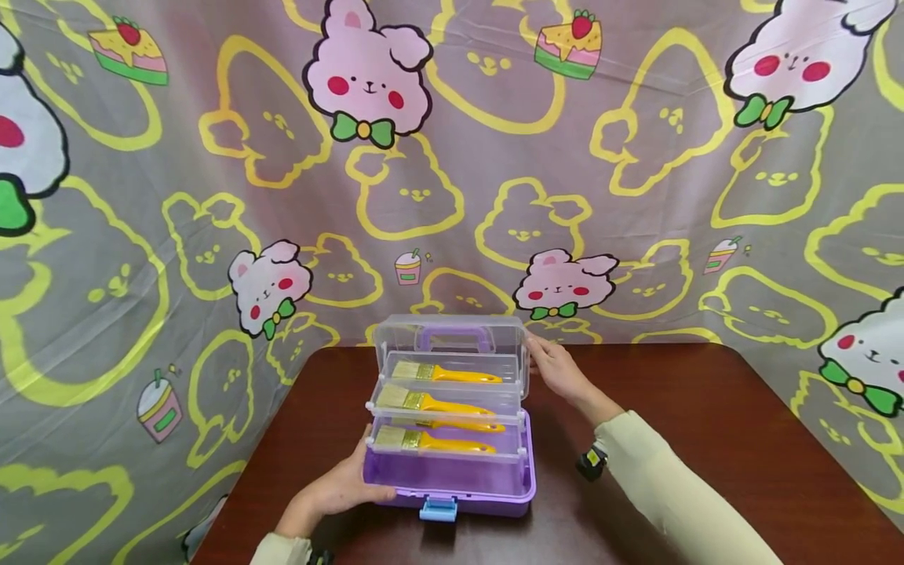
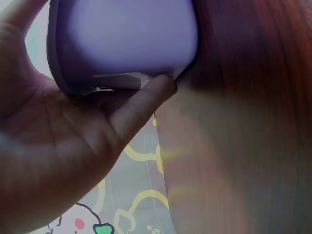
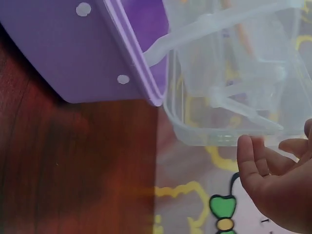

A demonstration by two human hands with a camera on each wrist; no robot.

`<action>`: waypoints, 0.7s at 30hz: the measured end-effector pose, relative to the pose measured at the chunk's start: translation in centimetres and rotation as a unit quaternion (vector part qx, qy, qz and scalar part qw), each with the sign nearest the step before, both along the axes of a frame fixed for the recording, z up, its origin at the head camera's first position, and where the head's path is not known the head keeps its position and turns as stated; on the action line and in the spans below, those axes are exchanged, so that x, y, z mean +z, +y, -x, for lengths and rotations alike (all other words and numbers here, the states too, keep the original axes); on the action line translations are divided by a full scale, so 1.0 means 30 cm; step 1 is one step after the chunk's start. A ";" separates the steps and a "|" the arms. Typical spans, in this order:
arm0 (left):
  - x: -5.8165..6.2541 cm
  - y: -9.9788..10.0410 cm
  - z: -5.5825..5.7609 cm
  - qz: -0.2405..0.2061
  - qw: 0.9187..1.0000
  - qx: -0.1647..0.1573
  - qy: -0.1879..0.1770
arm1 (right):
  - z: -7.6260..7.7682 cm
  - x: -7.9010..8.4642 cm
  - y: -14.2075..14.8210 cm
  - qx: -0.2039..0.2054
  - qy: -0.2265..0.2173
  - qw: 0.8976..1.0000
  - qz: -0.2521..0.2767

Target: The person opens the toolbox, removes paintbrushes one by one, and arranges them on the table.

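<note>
A purple storage box point(image 1: 480, 475) stands unfolded on the table, its clear lid point(image 1: 399, 336) raised at the back. Stepped clear trays point(image 1: 510, 441) hold several paintbrushes point(image 1: 452, 407) with yellow handles and pale bristles. My left hand point(image 1: 342, 482) grips the box's left end, thumb at the front rim and fingers along the side; in the left wrist view a finger point(image 2: 141, 105) lies against the purple wall. At the lid's right edge is my right hand point(image 1: 561, 373). Its fingertips point(image 3: 245, 146) touch the lid's edge from outside in the right wrist view.
The box has a light blue latch point(image 1: 439, 510) hanging at its front and a purple handle point(image 1: 453, 339) on the lid. Beneath lies a dark brown table point(image 1: 678, 439). A cartoon-print curtain point(image 1: 459, 267) hangs round its back and sides.
</note>
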State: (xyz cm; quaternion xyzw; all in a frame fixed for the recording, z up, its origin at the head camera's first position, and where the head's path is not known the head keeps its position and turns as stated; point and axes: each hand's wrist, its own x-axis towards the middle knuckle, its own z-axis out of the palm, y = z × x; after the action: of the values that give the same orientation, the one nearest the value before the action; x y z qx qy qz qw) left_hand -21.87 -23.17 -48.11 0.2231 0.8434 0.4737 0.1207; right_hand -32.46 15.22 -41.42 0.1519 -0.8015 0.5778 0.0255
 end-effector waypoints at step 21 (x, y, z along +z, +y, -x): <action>0.025 0.011 -0.019 0.059 0.997 0.049 -0.032 | 0.072 -0.241 0.000 0.047 -0.067 0.995 0.052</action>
State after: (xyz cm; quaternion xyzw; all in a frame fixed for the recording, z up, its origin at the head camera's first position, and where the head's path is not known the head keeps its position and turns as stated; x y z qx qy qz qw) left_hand -21.29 -22.83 -47.36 0.1587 0.8754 0.4355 0.1373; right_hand -34.62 15.23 -48.66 0.1492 -0.7622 0.6281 -0.0472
